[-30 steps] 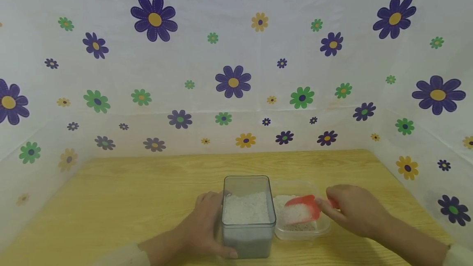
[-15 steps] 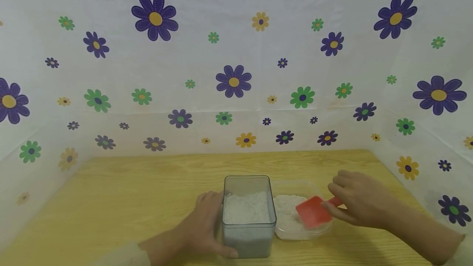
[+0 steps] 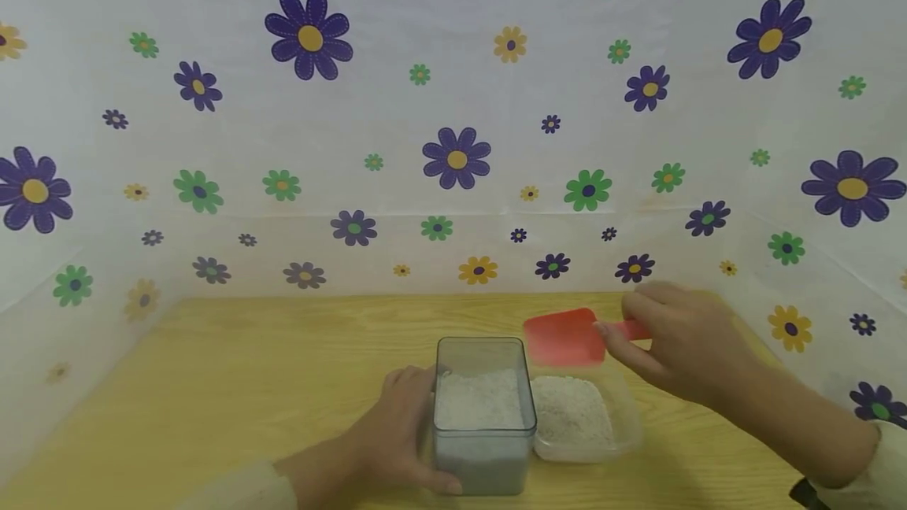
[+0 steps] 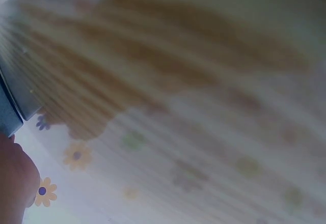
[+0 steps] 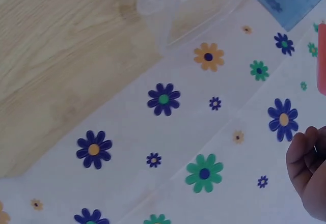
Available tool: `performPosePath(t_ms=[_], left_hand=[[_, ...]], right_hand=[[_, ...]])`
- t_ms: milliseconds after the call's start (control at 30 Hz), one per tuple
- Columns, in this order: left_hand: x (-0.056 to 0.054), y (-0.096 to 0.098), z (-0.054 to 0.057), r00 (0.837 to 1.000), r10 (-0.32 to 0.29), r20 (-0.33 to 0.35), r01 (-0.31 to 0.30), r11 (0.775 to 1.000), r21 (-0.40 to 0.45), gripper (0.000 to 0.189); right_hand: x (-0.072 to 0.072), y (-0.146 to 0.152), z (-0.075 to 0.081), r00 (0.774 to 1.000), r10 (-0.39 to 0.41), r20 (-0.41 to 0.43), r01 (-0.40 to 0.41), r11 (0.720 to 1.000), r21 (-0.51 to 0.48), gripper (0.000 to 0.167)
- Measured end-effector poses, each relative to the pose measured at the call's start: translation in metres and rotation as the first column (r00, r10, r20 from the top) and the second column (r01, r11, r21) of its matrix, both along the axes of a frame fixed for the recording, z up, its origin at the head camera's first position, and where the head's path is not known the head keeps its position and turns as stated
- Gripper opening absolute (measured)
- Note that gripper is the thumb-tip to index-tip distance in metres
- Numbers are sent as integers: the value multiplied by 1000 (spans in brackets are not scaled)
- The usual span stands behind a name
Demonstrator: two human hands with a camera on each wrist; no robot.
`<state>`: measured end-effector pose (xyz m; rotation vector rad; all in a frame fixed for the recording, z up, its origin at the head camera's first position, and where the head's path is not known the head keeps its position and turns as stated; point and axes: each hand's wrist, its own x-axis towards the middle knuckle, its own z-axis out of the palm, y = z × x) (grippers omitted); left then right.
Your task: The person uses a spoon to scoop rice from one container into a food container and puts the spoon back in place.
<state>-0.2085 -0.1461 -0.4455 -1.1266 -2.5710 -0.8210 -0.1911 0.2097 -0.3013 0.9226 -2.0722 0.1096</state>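
In the head view my left hand [image 3: 397, 435] holds a tall see-through grey container [image 3: 485, 463] by its left side, thumb at the front. White grains that look like rice [image 3: 480, 400] lie inside it. A low clear plastic box [image 3: 627, 427] stands against its right side, with more rice [image 3: 572, 413] in it. My right hand [image 3: 683, 345] grips the handle of a red scoop [image 3: 564, 339], raised above the back of the low box. No heap of grains shows in the scoop. Only the scoop's edge [image 5: 322, 58] enters the right wrist view.
The wood-grain table [image 3: 283, 368] extends left of and behind the containers. A white cloth with printed flowers [image 3: 383, 116] hangs at the back and both sides. A small dark object [image 3: 804, 493] shows by the right sleeve. The left wrist view is mostly blurred.
The scoop, full of rice one second ago, has tipped over the low box and then risen up and back. Rice in the low box has increased. My left hand stays on the grey container.
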Motion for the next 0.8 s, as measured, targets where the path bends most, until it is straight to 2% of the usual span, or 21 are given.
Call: performPosePath(t_ms=[133,300,367,467,600,800], left_hand=[[1,0,2,1000,3,-17,-3,1000,1,114],[0,-1,1,1000,7,-2,-7,1000,0,113],[0,-1,0,1000,9,-16,-9,1000,-8,111],[1,-1,-1,1000,17,-2,-17,1000,-15,111],[1,-2,-2,1000,23,18,-23,1000,-19,113],[0,-1,-2,1000,20,-19,-20,1000,-20,114]], right_hand=[[6,-27,7,994,21,109,-22,1000,16,48],[8,-55,7,977,-22,212,-7,991,136,38],[7,-65,6,972,-47,229,2,981,192,39],[5,-76,4,966,-67,251,0,967,256,39],[2,-88,2,960,-74,269,-10,954,298,38],[1,-98,0,942,-130,311,12,935,354,39]])
